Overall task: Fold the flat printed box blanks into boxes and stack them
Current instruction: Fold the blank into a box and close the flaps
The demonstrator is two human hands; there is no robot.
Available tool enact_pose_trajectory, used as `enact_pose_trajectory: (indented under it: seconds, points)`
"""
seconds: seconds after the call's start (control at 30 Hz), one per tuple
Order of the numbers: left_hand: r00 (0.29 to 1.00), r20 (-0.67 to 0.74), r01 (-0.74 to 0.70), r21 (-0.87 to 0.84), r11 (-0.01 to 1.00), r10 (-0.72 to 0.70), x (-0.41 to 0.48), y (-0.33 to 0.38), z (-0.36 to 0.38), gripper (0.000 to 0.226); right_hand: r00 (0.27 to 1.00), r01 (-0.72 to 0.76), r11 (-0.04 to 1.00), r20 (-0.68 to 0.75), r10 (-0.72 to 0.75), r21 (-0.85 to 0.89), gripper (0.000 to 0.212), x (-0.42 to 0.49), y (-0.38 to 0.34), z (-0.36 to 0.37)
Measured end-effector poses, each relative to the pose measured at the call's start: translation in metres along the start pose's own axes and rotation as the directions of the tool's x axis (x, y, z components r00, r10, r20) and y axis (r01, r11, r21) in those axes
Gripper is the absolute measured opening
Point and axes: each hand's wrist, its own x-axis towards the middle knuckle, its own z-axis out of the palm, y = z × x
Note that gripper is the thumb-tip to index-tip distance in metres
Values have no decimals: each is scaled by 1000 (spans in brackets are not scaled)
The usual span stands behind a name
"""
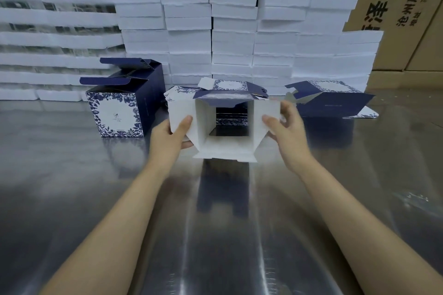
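I hold a half-formed box blank (225, 148) above the metal table, opened into a square tube whose white inside faces me. My left hand (171, 137) grips its left flap, thumb on the white inner face. My right hand (285, 127) grips the right flap the same way. Through the tube a pile of flat navy blanks (231, 115) shows behind. A folded blue floral box (119, 109) stands upright at the left with its top flaps open. Another blank (333, 100) lies partly unfolded at the right.
The shiny steel table (215, 235) stretches toward me. Stacks of white foam trays (235, 31) form a wall along the back, with more at the left (48, 43). Brown cartons with printed characters (405, 14) stand behind at the right.
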Motion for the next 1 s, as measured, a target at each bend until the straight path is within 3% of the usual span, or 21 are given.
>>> enact_pose_trajectory:
  seconds: [0.07, 0.17, 0.3, 0.4, 0.5, 0.57, 0.67, 0.77, 0.87, 0.93, 1.0]
  points:
    - [999, 11, 33, -69, 997, -32, 1, -3, -1, 8, 994, -73, 990, -71, 82, 121, 23, 6, 2, -5]
    - [999, 31, 28, -101, 995, -25, 3, -6, -3, 11, 987, -136, 966, -57, 151, 218, 25, 9, 5, -4]
    - [997, 45, 67, -146, 987, -61, 5, -7, -1, 16, 975, -86, 937, -163, 148, 339, 28, 7, 8, -4]
    - [991, 35, 131, -212, 968, -127, 5, -9, 1, 20, 986, 107, 994, -129, -106, -2, 27, 3, 8, -6]
    - [983, -7, 175, -289, 941, -185, 6, -9, -3, 23, 961, 265, 915, 160, -225, -306, 37, 1, 7, -8]
    - [978, -36, 185, -314, 931, -207, 8, -9, -7, 22, 929, 303, 873, 321, -182, -382, 48, -2, 1, -7]
    - [973, -54, 194, -344, 919, -226, 9, -9, -10, 22, 861, 326, 794, 509, -24, -514, 90, -5, 3, -9]
    - [969, -39, 213, -357, 909, -242, 10, -9, -12, 22, 802, 380, 640, 583, 132, -667, 107, -5, 14, -9]
    - [970, -8, 224, -354, 908, -242, 9, -9, -10, 23, 870, 305, 743, 491, 37, -596, 107, -7, 19, -2]
    - [970, 21, 235, -343, 909, -243, 7, -8, -6, 28, 945, 252, 836, 310, -104, -487, 87, -6, 23, 1]
    - [974, 63, 228, -293, 928, -219, 3, -6, 2, 42, 976, 213, 847, 138, -166, -487, 74, -5, 26, 4]
